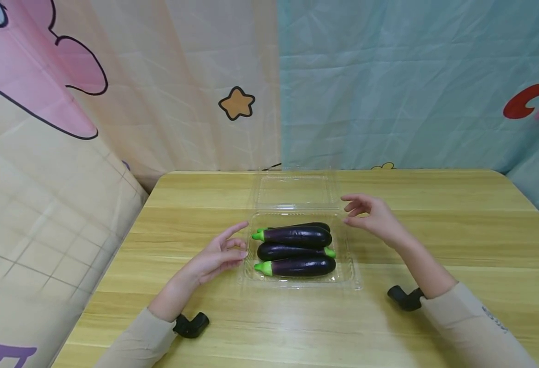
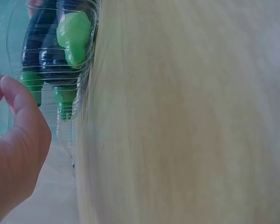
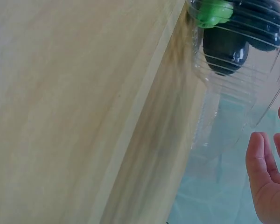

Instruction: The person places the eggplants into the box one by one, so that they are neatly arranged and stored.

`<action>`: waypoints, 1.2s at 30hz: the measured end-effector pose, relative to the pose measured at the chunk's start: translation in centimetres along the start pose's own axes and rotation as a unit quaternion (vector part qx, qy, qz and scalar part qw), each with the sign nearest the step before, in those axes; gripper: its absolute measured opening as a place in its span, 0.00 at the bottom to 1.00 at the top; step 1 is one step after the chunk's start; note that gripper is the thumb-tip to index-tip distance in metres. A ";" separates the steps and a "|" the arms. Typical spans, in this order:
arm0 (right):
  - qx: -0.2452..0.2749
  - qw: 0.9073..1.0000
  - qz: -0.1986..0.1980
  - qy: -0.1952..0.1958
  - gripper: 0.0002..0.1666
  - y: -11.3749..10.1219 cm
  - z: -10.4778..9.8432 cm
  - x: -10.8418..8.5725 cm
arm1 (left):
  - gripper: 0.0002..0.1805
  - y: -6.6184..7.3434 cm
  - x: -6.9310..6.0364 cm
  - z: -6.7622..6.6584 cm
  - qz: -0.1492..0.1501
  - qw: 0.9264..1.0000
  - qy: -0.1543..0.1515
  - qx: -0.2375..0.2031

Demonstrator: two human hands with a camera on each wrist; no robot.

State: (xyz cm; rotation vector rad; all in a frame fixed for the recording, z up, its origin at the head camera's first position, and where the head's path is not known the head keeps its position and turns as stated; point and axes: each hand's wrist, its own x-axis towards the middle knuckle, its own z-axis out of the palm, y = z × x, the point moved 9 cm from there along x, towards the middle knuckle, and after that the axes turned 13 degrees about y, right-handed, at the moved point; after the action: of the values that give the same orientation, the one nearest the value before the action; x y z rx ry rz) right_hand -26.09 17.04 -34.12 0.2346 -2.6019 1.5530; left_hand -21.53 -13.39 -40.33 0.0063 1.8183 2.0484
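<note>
A clear plastic clamshell box (image 1: 297, 284) lies on the table with its lid (image 1: 294, 191) folded back, away from me. Several dark purple eggplants (image 1: 304, 266) with green stems fill its base, stacked side by side. At the box's left edge is my left hand (image 1: 216, 259), index finger extended and the other fingers loosely bent. Its thumb (image 2: 25, 100) comes close to the rim in the left wrist view; firm contact cannot be made out. Beyond the right rear corner, near the hinge, my right hand (image 1: 373, 217) hovers with relaxed fingers and nothing held.
The box stands on a light wood-grain table (image 1: 458, 245). Behind the table hangs a printed curtain (image 1: 389, 92), and another patterned cloth (image 1: 30, 230) covers the left side. Black wrist mounts (image 1: 191, 325) stick out from both sleeves.
</note>
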 end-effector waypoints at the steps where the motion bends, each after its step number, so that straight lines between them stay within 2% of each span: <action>1: 0.002 1.000 0.008 0.002 0.31 0.2 -0.1 0.1 | 0.43 0.0 0.0 0.0 0.000 1.000 0.000 0.000; 9: 0.044 0.997 0.067 -0.002 0.34 1.7 -0.3 0.5 | 0.42 0.0 0.0 0.0 0.001 1.000 0.000 0.000; 17: 0.117 0.984 0.128 -0.026 0.38 3.4 0.4 1.1 | 0.42 0.0 0.0 0.0 -0.003 1.000 0.001 0.002; 21: 0.170 0.969 0.171 -0.048 0.40 4.1 0.9 1.3 | 0.43 0.0 0.0 0.0 -0.002 1.000 -0.001 0.003; 26: 0.255 0.938 0.223 -0.072 0.42 4.6 1.4 1.5 | 0.43 0.1 0.0 0.0 0.001 1.000 -0.002 0.004; 29: 0.287 0.924 0.240 -0.082 0.43 4.7 1.7 1.5 | 0.42 0.1 0.1 0.0 0.000 1.000 -0.003 0.001; 36: 0.317 0.907 0.260 -0.093 0.42 4.9 2.2 1.4 | 0.43 0.1 0.0 0.1 0.003 1.000 -0.008 -0.005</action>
State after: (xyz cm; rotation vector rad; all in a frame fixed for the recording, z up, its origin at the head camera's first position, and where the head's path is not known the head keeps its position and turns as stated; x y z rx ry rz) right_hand -28.38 17.26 -39.15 -0.3176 -2.2934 2.6570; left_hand -21.51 -13.27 -40.17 0.0251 1.8000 2.0547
